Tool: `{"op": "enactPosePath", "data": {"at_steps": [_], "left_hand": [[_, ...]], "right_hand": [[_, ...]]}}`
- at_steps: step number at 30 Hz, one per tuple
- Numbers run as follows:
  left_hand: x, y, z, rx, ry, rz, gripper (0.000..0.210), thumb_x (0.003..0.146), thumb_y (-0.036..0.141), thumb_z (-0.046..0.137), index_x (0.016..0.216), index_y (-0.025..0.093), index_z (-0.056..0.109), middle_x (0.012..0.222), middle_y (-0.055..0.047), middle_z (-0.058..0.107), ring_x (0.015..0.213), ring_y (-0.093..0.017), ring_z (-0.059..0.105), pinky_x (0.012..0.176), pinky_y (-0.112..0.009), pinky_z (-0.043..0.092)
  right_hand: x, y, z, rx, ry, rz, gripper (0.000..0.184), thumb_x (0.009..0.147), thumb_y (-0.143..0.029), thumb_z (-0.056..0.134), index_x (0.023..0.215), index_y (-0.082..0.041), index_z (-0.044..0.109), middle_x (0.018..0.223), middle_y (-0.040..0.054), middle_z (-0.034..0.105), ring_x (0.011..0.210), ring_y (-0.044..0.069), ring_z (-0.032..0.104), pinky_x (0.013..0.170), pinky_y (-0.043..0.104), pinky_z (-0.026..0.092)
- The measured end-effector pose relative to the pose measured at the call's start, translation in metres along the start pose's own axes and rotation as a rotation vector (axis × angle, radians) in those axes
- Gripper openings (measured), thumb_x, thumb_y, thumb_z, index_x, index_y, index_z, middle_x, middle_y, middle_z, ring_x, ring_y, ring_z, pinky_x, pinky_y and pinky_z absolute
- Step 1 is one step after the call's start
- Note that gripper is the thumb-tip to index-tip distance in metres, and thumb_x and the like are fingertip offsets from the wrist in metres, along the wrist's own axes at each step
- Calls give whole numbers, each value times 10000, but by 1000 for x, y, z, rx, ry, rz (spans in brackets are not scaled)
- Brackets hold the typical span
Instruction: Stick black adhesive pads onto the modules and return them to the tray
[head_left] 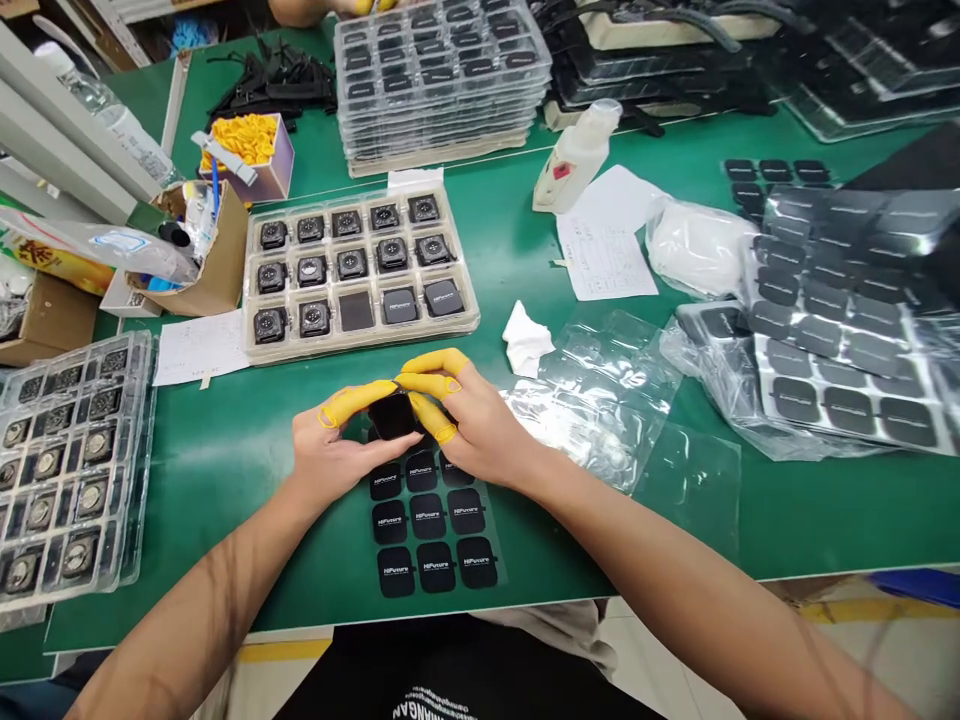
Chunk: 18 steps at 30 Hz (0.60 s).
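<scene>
A black smartwatch body (pixel 391 415) is held between both hands, its dark glossy face turned up toward me. My left hand (pixel 337 435) grips it from the left, a yellow finger cot on the index finger and the bare thumb along the lower edge. On the right, my right hand (pixel 457 410), also with yellow finger cots, pinches the watch's upper right corner; what else the fingertips hold there is too small to make out. Beneath the hands lies a clear sheet of black square stickers (pixel 427 516) printed "HiFuture". Its top row is partly hidden by my hands.
Ahead stands a tray of watch bodies (pixel 474 318). Another tray (pixel 135 540) is at left, stacked trays (pixel 442 150) behind. Right of my hands are a crumpled white wipe (pixel 527 342), clear film (pixel 600 400) and sticker sheets (pixel 847 350). A white bottle (pixel 574 165) stands farther back. Another person's hand (pixel 300 10) shows at top.
</scene>
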<state>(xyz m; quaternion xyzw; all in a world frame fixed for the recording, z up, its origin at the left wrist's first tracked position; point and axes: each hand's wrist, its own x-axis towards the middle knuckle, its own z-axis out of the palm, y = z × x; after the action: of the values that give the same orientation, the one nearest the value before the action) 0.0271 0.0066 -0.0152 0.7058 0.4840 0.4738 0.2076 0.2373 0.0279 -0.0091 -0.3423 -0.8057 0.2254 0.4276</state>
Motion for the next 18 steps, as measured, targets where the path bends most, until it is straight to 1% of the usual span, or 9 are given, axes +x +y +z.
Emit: {"op": "enactPosePath", "data": {"at_steps": [3,6,9,12,13,15,18], "left_hand": [[-2,-6,-2,-2,31,94,518,649,386,1004,1100,248,789,995,-50,829,857,-244,804,853,-410,704],[0,-7,-2,29,19,180,541,669,395,993,1149,275,773,1047,-51,831,880,-244,816,843,-389,717],[5,-3,-2,54,-41,251,547,699,368,979,1188,271,753,1154,-64,816,1014,-264,815,958,-431,700],[10,0,-2,61,-107,276,550,698,345,980,1186,243,747,1319,-118,758,1189,-309,766,1080,-512,638],[11,1,-1,45,-128,290,547,700,336,980,1185,239,745,1331,-125,750,1220,-317,752,1108,-533,616],[12,1,-1,-12,-173,332,546,708,306,976,1195,234,740,1277,-118,769,1267,-327,727,1165,-574,561],[12,0,0,-62,-230,361,537,729,288,964,1215,238,740,1218,-111,786,1322,-338,692,1213,-593,508]], "right_hand": [[3,0,-3,45,17,3,248,1038,-222,574,1272,-237,652,1195,120,681,1153,217,687,984,439,623],[2,0,-2,73,43,52,267,1006,-187,592,1257,-254,655,1123,94,733,1063,215,719,910,422,646],[1,0,-1,84,77,180,294,956,-104,568,1195,-244,668,1046,68,782,961,204,756,854,390,662],[1,-2,-4,101,90,334,280,905,-66,557,1061,-246,704,1052,51,809,969,207,781,866,380,664],[1,-3,-5,114,77,367,297,889,-54,547,1040,-249,714,1070,45,814,992,209,783,880,382,662],[2,-6,-7,151,38,413,332,876,-48,524,1039,-252,729,1103,39,819,1026,213,782,904,390,655],[2,-10,-7,230,15,507,278,929,-137,544,1097,-250,734,1141,55,812,1044,229,776,905,417,649]]}}
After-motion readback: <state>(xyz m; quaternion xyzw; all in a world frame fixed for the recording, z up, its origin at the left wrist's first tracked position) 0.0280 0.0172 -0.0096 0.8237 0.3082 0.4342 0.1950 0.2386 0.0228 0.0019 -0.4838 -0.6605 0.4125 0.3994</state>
